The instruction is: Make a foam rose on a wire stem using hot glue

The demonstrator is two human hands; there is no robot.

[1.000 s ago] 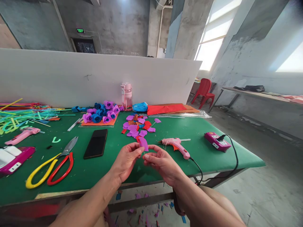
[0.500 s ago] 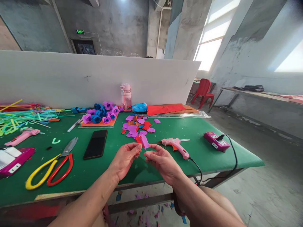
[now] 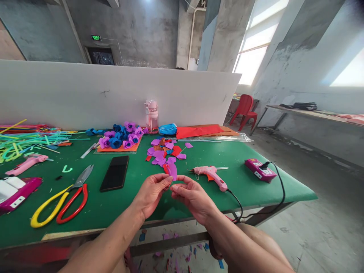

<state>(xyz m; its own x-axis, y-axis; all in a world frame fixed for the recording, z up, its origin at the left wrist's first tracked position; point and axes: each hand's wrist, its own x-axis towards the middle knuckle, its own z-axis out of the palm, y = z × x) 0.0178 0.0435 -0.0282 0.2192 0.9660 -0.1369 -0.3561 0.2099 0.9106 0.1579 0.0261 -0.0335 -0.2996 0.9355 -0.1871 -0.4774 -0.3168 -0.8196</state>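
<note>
Between my two hands stands a purple paper petal [image 3: 172,171], held low at its base over the table's front half. My left hand [image 3: 156,191] pinches the petal's left lower side between thumb and forefinger. My right hand [image 3: 190,193] is closed at its foot, where a thin pale stick partly shows between the fingertips. Just beyond the hands lies a heap of loose petals [image 3: 159,154] in purple, red, brown and blue. To the right of my right hand rests a pink hot glue gun [image 3: 210,174], its nozzle pointing left.
Scissors [image 3: 76,185] and a black phone [image 3: 115,173] lie to the left. Finished paper flowers [image 3: 122,136] sit behind, near a pink bottle [image 3: 151,115]. A purple power socket [image 3: 260,170] with a cable stands right. A white board [image 3: 119,94] borders the table's back.
The purple petal has turned more upright and shifted slightly left between my fingers. Both hands have moved a little, staying pinched together around its base.
</note>
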